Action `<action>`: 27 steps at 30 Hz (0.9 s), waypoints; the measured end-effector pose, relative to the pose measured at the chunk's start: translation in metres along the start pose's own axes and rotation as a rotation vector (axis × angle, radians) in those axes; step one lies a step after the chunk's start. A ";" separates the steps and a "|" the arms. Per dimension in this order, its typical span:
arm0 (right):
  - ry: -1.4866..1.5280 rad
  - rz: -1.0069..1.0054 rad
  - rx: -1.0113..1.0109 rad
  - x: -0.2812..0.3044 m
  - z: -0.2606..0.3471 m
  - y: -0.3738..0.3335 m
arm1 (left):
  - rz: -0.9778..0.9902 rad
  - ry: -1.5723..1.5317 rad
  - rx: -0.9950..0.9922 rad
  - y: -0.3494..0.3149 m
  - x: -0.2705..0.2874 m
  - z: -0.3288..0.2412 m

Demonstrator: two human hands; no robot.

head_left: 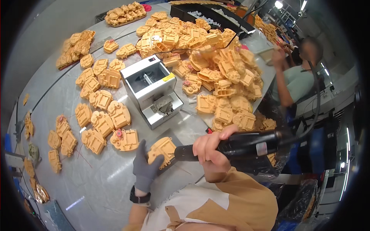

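My right hand (214, 148), bare, wraps round a black corded electric screwdriver (246, 145). The tool lies sideways in view, its nose at the right edge of a yellow-orange plastic housing (162, 151); whether the tip touches is hidden. My left hand (146, 165), in a grey glove with a black watch at the wrist, grips that housing from its left and near side. Under the housing is a dark grey pad (178, 143). Another housing with a small pink-red part (124, 139) lies just left of the gloved fingers.
A silver screw feeder (152, 90) stands beyond the pad. Behind it rises a large pile of housings (227, 73). More housings (102, 123) lie in groups on the grey table (111, 192). Black bins (200, 17) stand at the back. A co-worker (295, 82) sits at right.
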State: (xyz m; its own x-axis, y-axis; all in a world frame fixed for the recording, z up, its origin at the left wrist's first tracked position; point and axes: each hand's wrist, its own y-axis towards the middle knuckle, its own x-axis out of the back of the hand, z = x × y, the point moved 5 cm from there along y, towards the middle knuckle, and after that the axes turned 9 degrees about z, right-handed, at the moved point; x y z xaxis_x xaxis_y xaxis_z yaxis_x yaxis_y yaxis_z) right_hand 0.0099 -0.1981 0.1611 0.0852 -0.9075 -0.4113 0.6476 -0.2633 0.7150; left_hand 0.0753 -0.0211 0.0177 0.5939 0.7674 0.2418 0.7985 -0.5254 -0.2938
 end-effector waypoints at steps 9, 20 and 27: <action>-0.071 -0.425 -0.167 0.076 0.011 -0.031 | -1.292 -0.650 -0.375 -0.209 0.087 0.033; 0.049 -0.347 -0.308 0.057 -0.034 -0.024 | -1.247 0.177 -0.051 -0.235 0.107 0.022; 0.034 -0.325 -0.296 0.045 -0.019 -0.037 | -0.263 1.028 -0.423 -0.011 0.072 -0.066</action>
State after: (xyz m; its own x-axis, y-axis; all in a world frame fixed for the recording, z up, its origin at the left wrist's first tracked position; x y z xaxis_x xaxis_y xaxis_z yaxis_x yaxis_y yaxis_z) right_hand 0.0044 -0.2234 0.1056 -0.1372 -0.7806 -0.6098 0.8333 -0.4238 0.3550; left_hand 0.1153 0.0159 0.0994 0.0471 0.3106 0.9494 0.7635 -0.6240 0.1663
